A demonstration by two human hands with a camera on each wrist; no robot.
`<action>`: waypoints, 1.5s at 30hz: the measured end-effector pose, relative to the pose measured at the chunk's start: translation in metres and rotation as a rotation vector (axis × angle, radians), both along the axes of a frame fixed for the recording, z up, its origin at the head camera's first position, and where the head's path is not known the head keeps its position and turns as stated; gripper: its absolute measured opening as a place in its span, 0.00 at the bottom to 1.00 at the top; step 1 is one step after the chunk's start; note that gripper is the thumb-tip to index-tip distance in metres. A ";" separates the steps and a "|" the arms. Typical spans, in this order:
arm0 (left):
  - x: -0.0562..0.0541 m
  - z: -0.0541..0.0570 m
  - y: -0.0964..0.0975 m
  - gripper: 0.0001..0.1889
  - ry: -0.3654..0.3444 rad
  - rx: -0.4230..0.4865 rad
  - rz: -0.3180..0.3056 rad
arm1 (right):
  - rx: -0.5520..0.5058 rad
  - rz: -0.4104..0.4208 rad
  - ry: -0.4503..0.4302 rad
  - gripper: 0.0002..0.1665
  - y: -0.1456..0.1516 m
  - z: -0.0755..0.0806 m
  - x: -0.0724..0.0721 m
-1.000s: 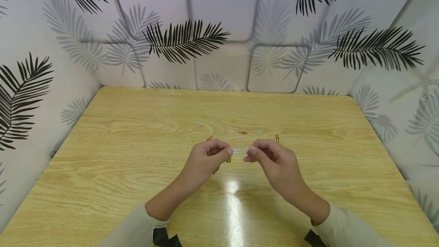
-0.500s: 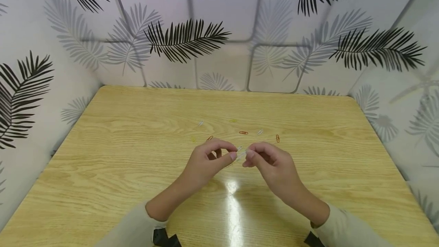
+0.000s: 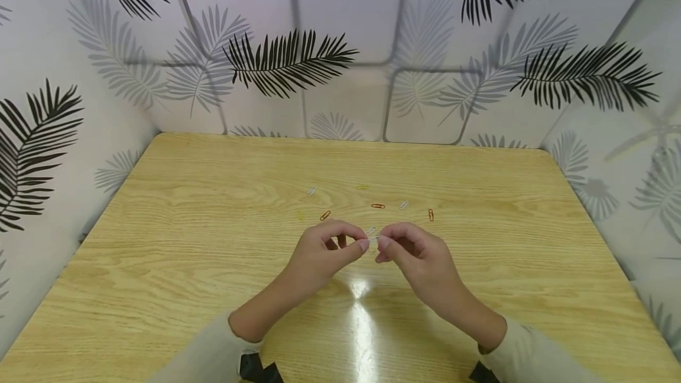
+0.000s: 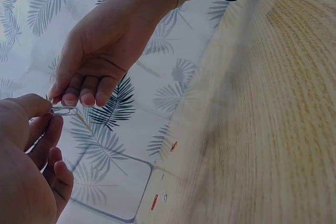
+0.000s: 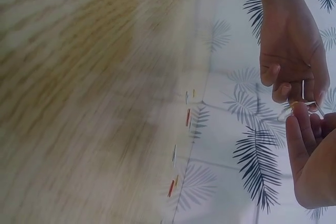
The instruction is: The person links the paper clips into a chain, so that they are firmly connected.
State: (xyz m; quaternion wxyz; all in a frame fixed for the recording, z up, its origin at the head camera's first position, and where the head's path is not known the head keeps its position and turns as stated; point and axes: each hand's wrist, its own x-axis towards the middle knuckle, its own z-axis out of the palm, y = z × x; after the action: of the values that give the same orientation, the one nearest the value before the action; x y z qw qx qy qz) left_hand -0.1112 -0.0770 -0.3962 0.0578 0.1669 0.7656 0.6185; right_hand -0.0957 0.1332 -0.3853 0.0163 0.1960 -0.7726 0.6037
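My left hand [image 3: 327, 250] and right hand [image 3: 420, 259] are close together above the table, fingertips almost meeting. Each pinches between thumb and forefinger at a white paper clip [image 4: 64, 110]; pale wire [image 3: 373, 238] bridges the small gap between them. A bit of yellow paper clip [image 5: 294, 105] shows by the fingertips in the right wrist view. Fingers cover much of the wire, and I cannot tell how the clips are joined. Just beyond the fingertips in the head view, another white paper clip [image 3: 371, 230] appears.
Loose paper clips lie scattered on the wooden table [image 3: 213, 194] past the hands: a red clip [image 3: 378, 206], a yellow clip [image 3: 362, 187], a white clip [image 3: 311, 191] and several others. Leaf-patterned curtain [image 3: 340, 99] surrounds the table's back and sides.
The left hand has shifted slightly right and the right hand slightly left, narrowing the gap. The white clip between them has turned; the yellow clip below the left hand no longer shows in head view.
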 end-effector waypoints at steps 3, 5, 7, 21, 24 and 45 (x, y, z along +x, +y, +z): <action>-0.001 -0.001 -0.001 0.05 0.002 -0.004 0.002 | 0.033 -0.002 -0.030 0.07 0.004 -0.001 -0.001; -0.001 -0.001 -0.003 0.05 -0.006 0.004 -0.001 | 0.056 -0.008 -0.048 0.08 0.007 0.000 -0.002; -0.002 -0.001 -0.004 0.05 -0.015 0.009 -0.006 | 0.073 -0.010 -0.070 0.09 0.010 0.000 -0.003; -0.004 -0.006 -0.004 0.05 -0.064 -0.009 -0.064 | 0.137 -0.004 -0.124 0.12 0.012 0.000 -0.009; -0.005 -0.007 -0.006 0.05 -0.056 -0.025 -0.051 | 0.153 -0.039 -0.144 0.14 0.020 -0.002 -0.017; -0.011 -0.015 -0.015 0.06 -0.042 -0.037 -0.040 | 0.475 -0.144 -0.214 0.25 0.107 -0.042 -0.093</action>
State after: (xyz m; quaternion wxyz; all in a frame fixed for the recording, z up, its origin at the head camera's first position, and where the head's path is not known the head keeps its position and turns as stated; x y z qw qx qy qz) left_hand -0.1221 -0.0922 -0.4110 0.0893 0.1681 0.7720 0.6064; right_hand -0.1886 0.2402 -0.4273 -0.0692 0.0738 -0.9019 0.4199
